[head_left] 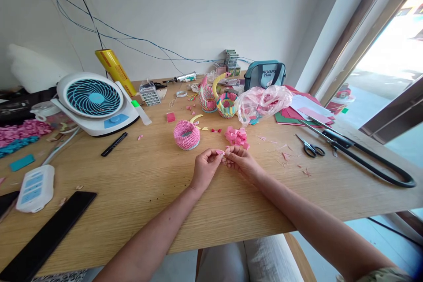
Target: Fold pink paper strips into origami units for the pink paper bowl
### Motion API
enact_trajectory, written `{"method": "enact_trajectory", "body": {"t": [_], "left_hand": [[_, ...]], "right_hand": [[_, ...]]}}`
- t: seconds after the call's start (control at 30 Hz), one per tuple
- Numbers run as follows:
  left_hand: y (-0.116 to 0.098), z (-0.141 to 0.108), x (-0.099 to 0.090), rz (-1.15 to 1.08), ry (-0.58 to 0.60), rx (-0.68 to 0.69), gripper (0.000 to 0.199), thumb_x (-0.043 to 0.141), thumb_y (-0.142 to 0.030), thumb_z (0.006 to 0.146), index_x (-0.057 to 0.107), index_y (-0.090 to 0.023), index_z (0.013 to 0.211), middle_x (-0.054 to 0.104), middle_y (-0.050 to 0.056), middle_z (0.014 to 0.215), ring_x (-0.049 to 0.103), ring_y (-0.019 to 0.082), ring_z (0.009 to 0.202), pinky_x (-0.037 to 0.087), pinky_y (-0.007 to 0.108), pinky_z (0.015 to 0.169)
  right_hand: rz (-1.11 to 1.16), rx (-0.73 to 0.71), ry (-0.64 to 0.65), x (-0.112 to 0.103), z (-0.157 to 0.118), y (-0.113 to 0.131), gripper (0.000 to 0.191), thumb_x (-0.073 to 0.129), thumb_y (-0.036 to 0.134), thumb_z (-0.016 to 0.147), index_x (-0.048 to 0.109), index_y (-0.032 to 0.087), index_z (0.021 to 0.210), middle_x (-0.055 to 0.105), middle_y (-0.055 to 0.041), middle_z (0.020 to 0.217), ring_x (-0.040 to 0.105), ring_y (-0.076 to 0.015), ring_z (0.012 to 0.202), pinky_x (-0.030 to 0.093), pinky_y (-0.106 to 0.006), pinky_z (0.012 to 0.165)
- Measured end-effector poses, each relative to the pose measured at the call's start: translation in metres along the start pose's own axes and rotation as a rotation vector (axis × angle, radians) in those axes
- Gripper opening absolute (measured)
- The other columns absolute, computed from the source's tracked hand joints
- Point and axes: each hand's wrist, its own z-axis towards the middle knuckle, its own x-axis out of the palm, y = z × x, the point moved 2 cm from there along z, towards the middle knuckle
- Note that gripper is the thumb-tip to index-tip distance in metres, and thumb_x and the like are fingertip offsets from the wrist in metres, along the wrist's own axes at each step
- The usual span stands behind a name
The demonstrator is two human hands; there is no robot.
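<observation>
Between my fingertips, above the wooden table, is a small folded piece of pink paper [220,152]. My left hand [207,165] pinches it from one side, and my right hand [240,161] pinches it from the other. Just beyond my right hand lies a heap of pink paper pieces [236,135]. A pink bowl-shaped body of interlocked folded paper [186,135] stands beyond my left hand, with a curved yellow paper strip [196,118] behind it. Small red and yellow folded pieces [216,131] lie between the bowl and the heap.
Two finished-looking paper swans [226,105] stand farther back beside a pink plastic bag [261,102]. Scissors [310,146] and a long-handled cutter [357,150] lie at right. At left are a fan [95,101], a black marker [114,144], a power strip [35,188] and a black flat bar [49,233].
</observation>
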Motion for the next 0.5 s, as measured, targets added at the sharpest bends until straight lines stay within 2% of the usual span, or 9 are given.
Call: {"method": "enact_trajectory", "body": {"t": [0.2,0.37,0.5], "left_hand": [[-0.0006,-0.0026,0.0032,-0.156,0.004,-0.136,0.021,0.073,-0.032,0.072,0.065,-0.014,0.079,0.065,0.0,0.076,0.061,0.011,0.068,0.053,0.024,0.068],[0.0051,0.0012,-0.0007,-0.075,-0.02,-0.095,0.021,0.07,-0.034,0.075,0.063,-0.014,0.077,0.062,-0.001,0.072,0.059,0.01,0.063,0.053,0.023,0.063],[0.0035,0.0021,-0.002,-0.054,0.058,-0.089,0.023,0.071,-0.036,0.074,0.061,-0.015,0.076,0.059,-0.002,0.071,0.059,0.011,0.063,0.055,0.025,0.062]], "right_hand": [[-0.238,-0.212,-0.074,-0.0009,0.0039,-0.001,0.033,0.076,0.047,0.071,0.06,0.019,0.076,0.061,0.0021,0.065,0.051,-0.0091,0.055,0.041,-0.023,0.054],[-0.308,-0.231,-0.031,0.0007,0.006,-0.0048,0.032,0.074,0.047,0.074,0.06,0.019,0.078,0.062,0.0007,0.069,0.053,-0.0103,0.058,0.042,-0.024,0.054],[-0.343,-0.281,0.01,0.0021,0.0039,-0.0031,0.028,0.07,0.045,0.078,0.058,0.019,0.076,0.061,0.001,0.069,0.053,-0.0104,0.059,0.042,-0.025,0.056]]}}
